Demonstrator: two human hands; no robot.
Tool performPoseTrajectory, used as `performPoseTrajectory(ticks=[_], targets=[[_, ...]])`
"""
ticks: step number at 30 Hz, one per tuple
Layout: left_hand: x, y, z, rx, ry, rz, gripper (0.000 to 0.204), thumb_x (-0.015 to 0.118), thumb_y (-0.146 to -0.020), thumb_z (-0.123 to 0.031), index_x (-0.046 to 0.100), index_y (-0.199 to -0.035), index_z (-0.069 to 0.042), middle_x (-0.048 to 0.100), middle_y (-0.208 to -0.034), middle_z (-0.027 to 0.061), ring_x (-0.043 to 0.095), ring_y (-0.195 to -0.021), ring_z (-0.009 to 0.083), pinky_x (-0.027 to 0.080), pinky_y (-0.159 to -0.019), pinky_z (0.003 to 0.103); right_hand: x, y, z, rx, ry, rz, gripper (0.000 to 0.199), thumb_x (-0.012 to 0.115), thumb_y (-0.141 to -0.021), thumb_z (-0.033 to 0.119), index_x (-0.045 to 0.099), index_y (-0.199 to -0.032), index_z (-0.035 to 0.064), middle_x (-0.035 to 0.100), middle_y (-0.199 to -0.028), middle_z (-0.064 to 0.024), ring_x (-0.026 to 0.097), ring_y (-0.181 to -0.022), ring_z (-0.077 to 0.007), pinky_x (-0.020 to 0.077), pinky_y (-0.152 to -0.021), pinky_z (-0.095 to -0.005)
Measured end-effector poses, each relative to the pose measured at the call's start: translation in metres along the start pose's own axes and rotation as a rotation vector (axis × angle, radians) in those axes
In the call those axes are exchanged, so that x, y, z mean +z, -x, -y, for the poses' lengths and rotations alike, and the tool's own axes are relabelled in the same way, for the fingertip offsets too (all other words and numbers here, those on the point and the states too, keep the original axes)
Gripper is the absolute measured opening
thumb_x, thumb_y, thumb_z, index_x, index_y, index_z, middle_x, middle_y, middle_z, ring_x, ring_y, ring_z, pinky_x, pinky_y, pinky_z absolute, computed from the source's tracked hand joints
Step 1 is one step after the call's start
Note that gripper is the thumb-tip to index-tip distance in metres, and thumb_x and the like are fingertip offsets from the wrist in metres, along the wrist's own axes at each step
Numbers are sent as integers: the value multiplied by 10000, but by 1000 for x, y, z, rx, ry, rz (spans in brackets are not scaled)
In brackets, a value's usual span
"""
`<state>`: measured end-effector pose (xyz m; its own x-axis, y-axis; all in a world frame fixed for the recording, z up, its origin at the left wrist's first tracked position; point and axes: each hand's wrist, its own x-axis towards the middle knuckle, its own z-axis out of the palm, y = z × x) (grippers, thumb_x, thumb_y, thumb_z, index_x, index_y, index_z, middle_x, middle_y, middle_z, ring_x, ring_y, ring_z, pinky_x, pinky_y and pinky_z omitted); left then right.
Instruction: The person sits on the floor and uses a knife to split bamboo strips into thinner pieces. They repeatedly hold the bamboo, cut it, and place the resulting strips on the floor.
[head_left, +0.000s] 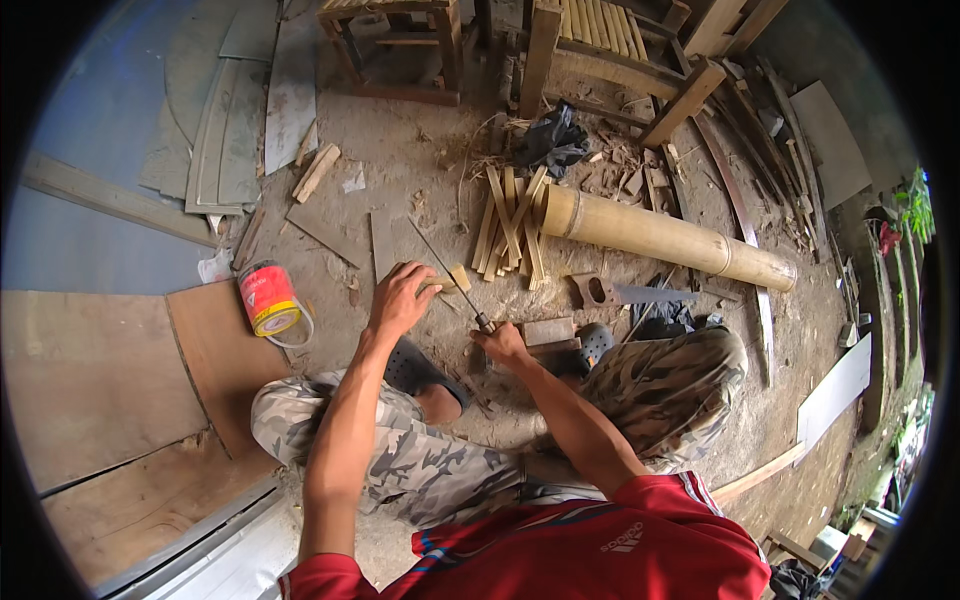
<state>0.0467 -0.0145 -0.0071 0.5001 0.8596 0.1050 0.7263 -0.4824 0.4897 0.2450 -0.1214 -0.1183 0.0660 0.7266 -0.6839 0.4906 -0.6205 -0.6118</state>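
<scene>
My left hand (402, 297) presses down on a small pale piece of bamboo (458, 277) on the dirt floor. My right hand (503, 345) grips the handle of a thin long blade (440, 266) whose tip points away from me past the bamboo piece. A small wooden block (548, 331) lies just right of my right hand. I squat in camouflage trousers and dark clogs.
A pile of split bamboo strips (508, 230) and a thick bamboo pole (665, 238) lie ahead. A hand saw (630, 293) rests right of centre. A red and yellow can (268, 298) lies on its side at left beside plywood sheets (90, 380). Wooden furniture frames (400, 45) stand at the back.
</scene>
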Motion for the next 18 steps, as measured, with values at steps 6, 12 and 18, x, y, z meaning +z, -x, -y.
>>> performPoseTrajectory(ticks=[6, 12, 18], targets=[[-18, 17, 40, -38, -12, -25, 267, 713, -883, -258, 653, -1014, -33, 655, -1003, 112, 655, -912, 310, 525, -760, 404, 41, -30, -38, 211, -981, 257, 273, 716, -844, 207, 599, -722, -8, 578, -614, -84, 590, -561, -205, 453, -506, -407], [-9, 14, 14, -285, 168, -30, 279, 714, -899, -234, 635, -1063, -23, 647, -1044, 111, 680, -907, 252, 573, -729, 351, 14, -49, -61, 222, -332, 20, 376, 693, -800, 283, 638, -776, -88, 649, -697, -198, 654, -621, -297, 520, -567, -419], [3, 9, 15, -264, 242, -131, 313, 699, -914, -242, 628, -1131, -29, 658, -1083, 130, 701, -883, 241, 581, -719, 346, 9, -24, -56, 90, -34, -176, 484, 653, -806, 351, 656, -1014, -85, 679, -972, -304, 673, -964, -418, 537, -800, -465]])
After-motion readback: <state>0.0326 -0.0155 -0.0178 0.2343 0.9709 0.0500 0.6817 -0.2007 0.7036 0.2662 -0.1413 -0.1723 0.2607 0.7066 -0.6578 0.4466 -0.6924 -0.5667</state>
